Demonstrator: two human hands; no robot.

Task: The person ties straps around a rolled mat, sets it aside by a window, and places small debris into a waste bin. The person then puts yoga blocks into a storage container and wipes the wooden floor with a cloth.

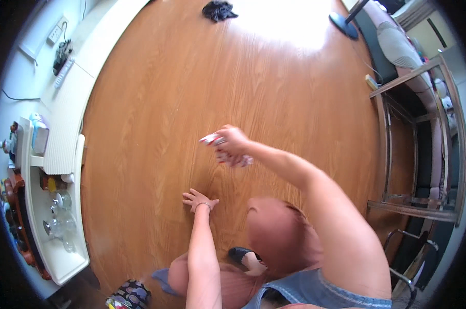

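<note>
My left hand [199, 200] is spread on the brown wood-look floor [155, 129], palm down and holding nothing. Ahead of it and to its right, my right hand [234, 139] is closed around a crumpled white cloth with red marks [234, 159]. Part of the cloth sticks out to the left of the fingers and part hangs below them. Whether the cloth touches the floor I cannot tell. My bent knee [279, 234] is close behind the right hand, with a dark shoe [239, 254] under me.
A white cabinet [82, 216] with glassware on its shelf lines the left side. To the right stand a metal-framed table [382, 139] and a sofa [397, 46]. A black crumpled item [219, 10] and a round-based stand [343, 26] are far ahead. Near left lies a patterned bag [132, 294].
</note>
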